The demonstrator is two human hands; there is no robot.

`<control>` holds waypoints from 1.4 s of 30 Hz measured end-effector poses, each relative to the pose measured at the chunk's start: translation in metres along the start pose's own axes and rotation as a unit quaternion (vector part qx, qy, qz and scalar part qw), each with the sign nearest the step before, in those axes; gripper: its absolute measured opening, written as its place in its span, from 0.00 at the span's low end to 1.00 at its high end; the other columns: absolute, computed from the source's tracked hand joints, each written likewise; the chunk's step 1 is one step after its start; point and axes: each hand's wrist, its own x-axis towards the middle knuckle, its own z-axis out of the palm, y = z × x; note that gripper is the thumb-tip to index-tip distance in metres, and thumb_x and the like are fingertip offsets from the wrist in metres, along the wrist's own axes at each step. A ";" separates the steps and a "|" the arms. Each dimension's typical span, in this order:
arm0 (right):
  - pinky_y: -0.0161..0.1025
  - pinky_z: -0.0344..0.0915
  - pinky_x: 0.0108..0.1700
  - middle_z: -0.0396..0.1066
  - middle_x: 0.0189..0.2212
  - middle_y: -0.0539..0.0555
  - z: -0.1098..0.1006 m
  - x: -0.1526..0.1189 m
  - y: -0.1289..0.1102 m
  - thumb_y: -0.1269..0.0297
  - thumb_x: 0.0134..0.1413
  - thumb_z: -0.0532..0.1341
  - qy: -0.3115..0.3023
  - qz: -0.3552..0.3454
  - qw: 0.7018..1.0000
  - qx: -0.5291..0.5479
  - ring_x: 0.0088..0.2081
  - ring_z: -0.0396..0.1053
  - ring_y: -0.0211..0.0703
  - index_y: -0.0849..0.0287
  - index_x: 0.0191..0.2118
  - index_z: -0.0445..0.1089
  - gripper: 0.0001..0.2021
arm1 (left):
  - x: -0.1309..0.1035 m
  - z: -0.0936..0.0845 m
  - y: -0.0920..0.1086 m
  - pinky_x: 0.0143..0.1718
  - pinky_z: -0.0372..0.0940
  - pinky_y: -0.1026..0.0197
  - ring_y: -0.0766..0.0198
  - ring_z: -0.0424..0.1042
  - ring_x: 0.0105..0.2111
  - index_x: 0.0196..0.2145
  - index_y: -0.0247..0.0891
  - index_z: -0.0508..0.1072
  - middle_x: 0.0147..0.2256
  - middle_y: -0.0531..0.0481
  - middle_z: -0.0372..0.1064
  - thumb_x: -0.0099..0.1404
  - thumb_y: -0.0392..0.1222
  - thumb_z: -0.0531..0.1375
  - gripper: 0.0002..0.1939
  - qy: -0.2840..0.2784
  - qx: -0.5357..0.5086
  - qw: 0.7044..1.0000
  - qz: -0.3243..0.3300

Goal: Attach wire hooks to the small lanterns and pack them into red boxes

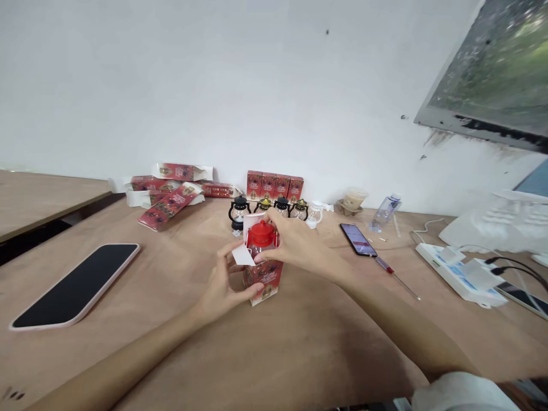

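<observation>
- At centre frame, the left hand (pixel 219 286) has its grip clamped around the printed box (pixel 269 276), seemingly steadying it.
- The right hand (pixel 295 238) grips the red lantern (pixel 261 233) at the box's open top, likely for alignment.

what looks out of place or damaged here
At left, red cartons lie jumbled at different angles, unlike the four boxes standing in a neat row. At right, the wall has dark, scuffed patches below the window.
</observation>
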 end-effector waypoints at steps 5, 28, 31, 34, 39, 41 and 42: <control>0.38 0.59 0.38 0.69 0.34 0.56 0.003 0.006 0.005 0.55 0.42 0.69 -0.037 -0.024 0.999 -0.029 0.42 0.64 0.49 0.61 0.34 0.67 0.17 | -0.005 0.003 -0.003 0.40 0.73 0.45 0.55 0.74 0.39 0.63 0.52 0.31 0.52 0.42 0.62 0.55 0.42 0.64 0.51 -0.012 0.005 1.000 0.012; 0.44 0.65 0.51 0.68 0.51 0.57 0.044 -0.029 0.034 0.52 0.35 0.71 -0.039 0.058 0.805 0.590 0.50 0.68 0.46 0.54 0.51 0.62 0.34 | 0.001 -0.009 0.013 0.39 0.68 0.56 0.55 0.70 0.42 0.52 0.42 0.61 0.42 0.43 0.69 0.56 0.43 0.60 0.25 -0.129 0.033 0.975 0.180; 0.42 0.65 0.51 0.68 0.52 0.55 0.040 -0.033 0.024 0.51 0.40 0.69 -0.045 0.018 0.833 0.551 0.51 0.67 0.46 0.53 0.53 0.63 0.32 | 0.001 -0.009 0.015 0.41 0.68 0.55 0.55 0.70 0.43 0.55 0.42 0.60 0.43 0.43 0.68 0.57 0.44 0.59 0.27 -0.131 0.040 0.976 0.169; 0.42 0.62 0.54 0.66 0.53 0.55 0.029 -0.040 0.020 0.51 0.47 0.66 -0.039 -0.061 0.862 0.502 0.53 0.65 0.45 0.53 0.53 0.64 0.27 | -0.002 -0.006 0.014 0.40 0.69 0.55 0.55 0.70 0.42 0.57 0.45 0.58 0.44 0.43 0.68 0.58 0.43 0.60 0.29 -0.125 0.036 0.980 0.152; 0.44 0.61 0.54 0.69 0.51 0.56 0.019 -0.049 0.016 0.48 0.56 0.57 -0.024 -0.119 0.900 0.419 0.51 0.67 0.45 0.53 0.52 0.67 0.21 | -0.012 -0.001 0.003 0.41 0.69 0.50 0.52 0.70 0.47 0.64 0.51 0.38 0.53 0.40 0.63 0.57 0.43 0.61 0.44 -0.097 0.001 0.987 0.128; 0.44 0.61 0.55 0.71 0.50 0.55 0.021 -0.050 0.015 0.52 0.60 0.53 -0.004 -0.120 0.919 0.377 0.52 0.67 0.44 0.53 0.51 0.69 0.18 | -0.015 -0.001 -0.002 0.43 0.69 0.50 0.50 0.68 0.50 0.64 0.49 0.34 0.55 0.38 0.60 0.57 0.41 0.62 0.48 -0.095 -0.004 0.987 0.127; 0.45 0.60 0.56 0.71 0.50 0.54 0.022 -0.050 0.014 0.55 0.62 0.52 0.002 -0.126 0.927 0.354 0.53 0.66 0.43 0.52 0.50 0.69 0.16 | -0.015 -0.001 -0.003 0.44 0.68 0.51 0.50 0.67 0.51 0.65 0.48 0.34 0.56 0.37 0.60 0.57 0.40 0.63 0.49 -0.100 -0.005 0.987 0.127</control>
